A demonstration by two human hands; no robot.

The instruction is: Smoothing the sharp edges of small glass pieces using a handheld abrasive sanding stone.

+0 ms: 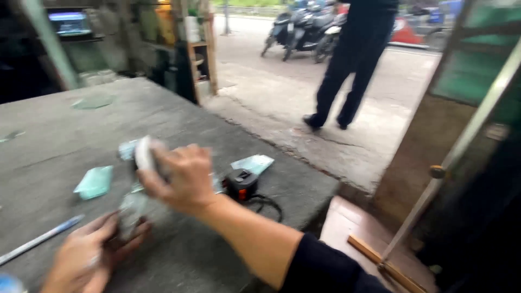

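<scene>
Grey and dusty, the worktable (pixel 65 135) carries a pale blue rod (pixel 40 239) at its left edge, and just right of it the left hand (pixel 89 255) cups a blurred greenish glass piece (pixel 132 211) against the surface, fingers curled under it. Above, the right hand (pixel 182 179) is closed around a white, rounded block (pixel 144 153), which meets the top of the glass, with glass offcuts (pixel 95 182) lying on either side. Further right sits a black tape measure (pixel 241 184); rubbing well probably calls for a firm left-hand hold and short, even strokes, fingertips off the sharp edge.
</scene>
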